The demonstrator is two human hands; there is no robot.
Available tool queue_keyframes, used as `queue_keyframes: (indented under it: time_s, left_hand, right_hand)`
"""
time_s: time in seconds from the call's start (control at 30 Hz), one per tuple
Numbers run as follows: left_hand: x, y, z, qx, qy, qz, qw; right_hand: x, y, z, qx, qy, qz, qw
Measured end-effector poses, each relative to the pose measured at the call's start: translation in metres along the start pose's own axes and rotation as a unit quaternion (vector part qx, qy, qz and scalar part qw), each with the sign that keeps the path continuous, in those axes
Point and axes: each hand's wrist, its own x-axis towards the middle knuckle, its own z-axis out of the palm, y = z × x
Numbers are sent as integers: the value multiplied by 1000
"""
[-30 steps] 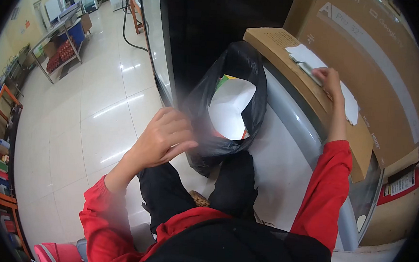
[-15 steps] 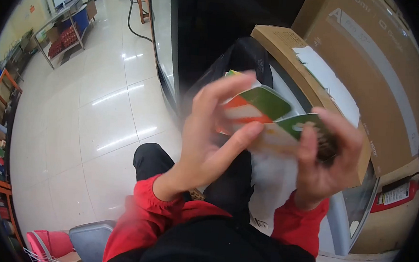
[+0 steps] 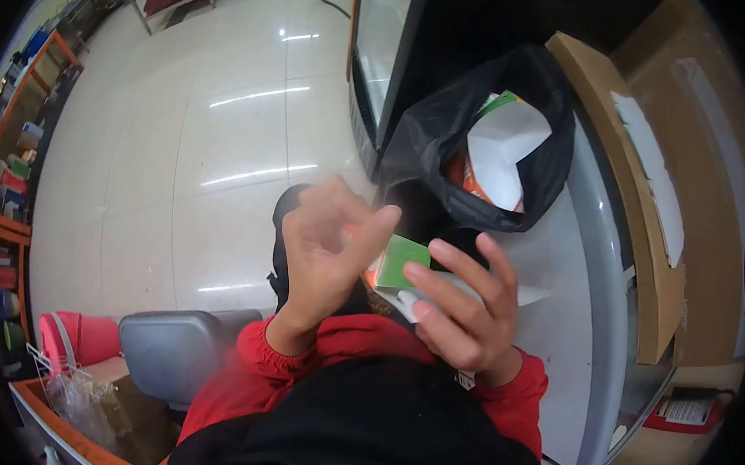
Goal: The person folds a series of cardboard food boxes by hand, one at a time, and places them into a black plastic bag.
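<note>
Above my lap is a small cardboard carton with green and orange printing and a white inner side. My right hand has its fingers and thumb around the carton's right side. At the left edge, my left hand is closed on the carton with bent fingers, partly blurred. Just beyond the hands stands a black plastic bag, its mouth wide. Inside it lies an unfolded carton piece, mostly white with green and orange edges.
To the right lean large brown cardboard boxes beside a grey-edged appliance panel. A glass-door cabinet stands ahead. A grey chair and a pink bag are at lower left, near an orange-framed shelf.
My view has tilted down and left, bringing the black bag and its contents into sight. Both hands have come closer to my lap, and the carton between them is turned differently.
</note>
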Motion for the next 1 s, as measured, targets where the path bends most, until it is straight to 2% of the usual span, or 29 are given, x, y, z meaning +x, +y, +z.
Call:
queue_keyframes:
  time_s: [0.03, 0.1, 0.23, 0.43, 0.53, 0.6, 0.63, 0.83, 1.0]
  left_hand:
    - [-1, 1, -3, 27, -9, 33, 999]
    - [0, 9, -5, 54, -44, 37, 997]
    - [1, 11, -2, 86, -88, 77, 989]
    - [3, 14, 7, 59, -124, 99, 986]
    - [5, 11, 8, 62, -149, 112, 981]
    - [5, 10, 9, 42, -173, 120, 977]
    - [5, 10, 9, 43, -177, 112, 977]
    - [6, 16, 15, 24, -179, 37, 983]
    - [9, 14, 15, -28, -195, -49, 979]
  right_hand:
    - [-1, -1, -1, -6, -12, 19, 1000]
    - [-2, 1, -5, -24, -36, 53, 998]
    - [-12, 1, 2, 15, 20, 97, 995]
    - [-18, -1, 2, 111, 56, 116, 985]
    - [-12, 5, -11, 211, -22, 188, 959]
    - [-13, 13, -17, 250, -43, 195, 948]
    - [-14, 15, -19, 269, -53, 199, 941]
    - [-19, 14, -16, 117, 64, 158, 978]
    - [-18, 18, -27, 92, 13, 106, 990]
